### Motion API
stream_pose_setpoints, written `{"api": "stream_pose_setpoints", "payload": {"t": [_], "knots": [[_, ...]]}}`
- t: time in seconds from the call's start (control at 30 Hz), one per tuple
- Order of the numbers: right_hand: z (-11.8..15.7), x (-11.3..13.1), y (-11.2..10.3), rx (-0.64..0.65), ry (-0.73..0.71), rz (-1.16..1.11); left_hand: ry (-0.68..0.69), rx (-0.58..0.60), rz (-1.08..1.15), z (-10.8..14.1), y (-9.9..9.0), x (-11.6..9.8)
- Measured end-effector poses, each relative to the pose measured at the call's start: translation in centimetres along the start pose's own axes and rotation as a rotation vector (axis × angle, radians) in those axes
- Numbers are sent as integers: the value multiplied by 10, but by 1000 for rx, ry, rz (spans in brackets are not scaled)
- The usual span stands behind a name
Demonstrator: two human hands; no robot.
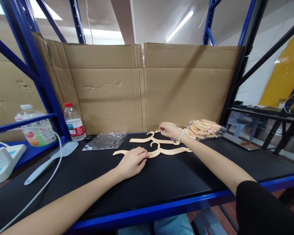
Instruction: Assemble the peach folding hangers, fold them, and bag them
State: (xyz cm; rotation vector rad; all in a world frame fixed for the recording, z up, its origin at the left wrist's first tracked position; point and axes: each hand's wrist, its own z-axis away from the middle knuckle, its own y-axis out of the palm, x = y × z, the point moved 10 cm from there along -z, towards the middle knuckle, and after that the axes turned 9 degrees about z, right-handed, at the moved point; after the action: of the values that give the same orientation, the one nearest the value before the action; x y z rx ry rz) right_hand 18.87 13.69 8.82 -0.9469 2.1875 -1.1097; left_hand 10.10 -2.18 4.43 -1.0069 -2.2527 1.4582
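The near hanger (172,151) and the far hanger (140,140) are lying flat on the black surface (166,182), one behind the other, with their hooks pointing away from the person; that layout is probably keeping both within easy reach. The left hand (132,163) is resting over the near hanger's left arm, its fingers curving close together, seemingly steadying it; whether they are gripping or only pressing, I cannot tell. The right hand (171,130) is reaching beyond, its fingers narrowing beside a pale hook; the hand itself is hiding whether they are pinching it. More hangers are sitting in a clear pack (205,129) near the right forearm, perhaps staying bundled by the plastic. An apparently empty bag (105,141) is lying flat on the left.
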Motion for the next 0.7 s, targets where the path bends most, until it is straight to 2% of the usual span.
{"api": "stream_pose_setpoints", "payload": {"t": [0.2, 0.27, 0.3, 0.37, 0.47, 0.6, 0.7], "knots": [[17, -7, -31, -203, 173, -223, 4, -57, 90, -1, -6, -2], [25, -8, -40, -265, 283, -489, -31, -107, 189, -2, -10, -2], [30, -6, -40, -271, 343, -692, -70, -135, 253, -2, -12, 0], [37, 11, -33, -194, 424, -1084, -184, -178, 404, -2, -12, 6], [46, 55, -26, -4, 446, -1418, -327, -201, 689, -1, -5, 12], [57, 101, -15, 227, 454, -1493, -421, -281, 997, 1, -1, 16], [63, 110, -1, 310, 512, -1474, -486, -333, 1088, 5, 0, 22]]}}
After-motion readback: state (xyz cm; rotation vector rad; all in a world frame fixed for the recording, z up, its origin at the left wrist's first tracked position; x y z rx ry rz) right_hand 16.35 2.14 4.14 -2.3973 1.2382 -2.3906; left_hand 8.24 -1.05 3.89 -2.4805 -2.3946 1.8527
